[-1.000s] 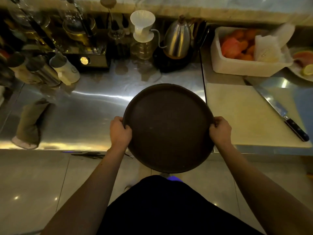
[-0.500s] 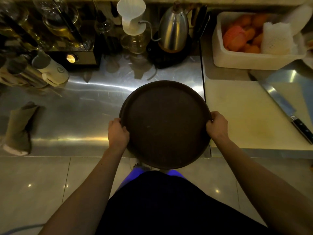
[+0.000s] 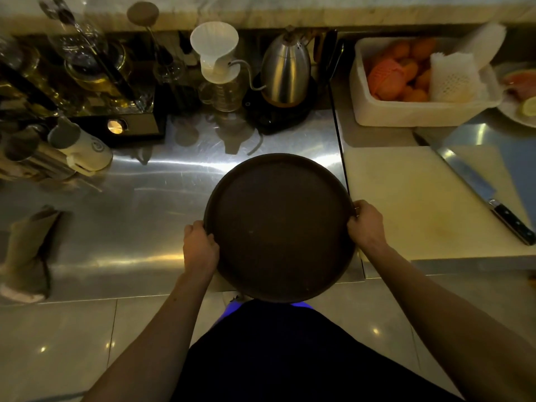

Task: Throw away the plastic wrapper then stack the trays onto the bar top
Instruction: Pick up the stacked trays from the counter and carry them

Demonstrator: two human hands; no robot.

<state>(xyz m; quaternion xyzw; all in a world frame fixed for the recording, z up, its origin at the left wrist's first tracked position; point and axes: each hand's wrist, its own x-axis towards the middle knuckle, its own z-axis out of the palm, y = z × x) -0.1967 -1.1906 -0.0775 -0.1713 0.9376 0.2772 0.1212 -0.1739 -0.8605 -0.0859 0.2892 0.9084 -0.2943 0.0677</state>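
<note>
My left hand (image 3: 200, 248) clamps the round tray (image 3: 280, 227) by its left rim, my right hand (image 3: 366, 224) its right, above the steel counter (image 3: 116, 221). No wrapper visible; reaching the marble bar top (image 3: 290, 13) remains.

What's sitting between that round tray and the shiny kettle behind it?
In the head view, nothing stands between the round tray and the kettle: only bare steel counter, showing reflections of the kettle and the glass coffee dripper.

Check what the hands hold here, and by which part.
Both grip the round brown tray by its rim: the left hand on the left edge, the right hand on the right edge.
</note>
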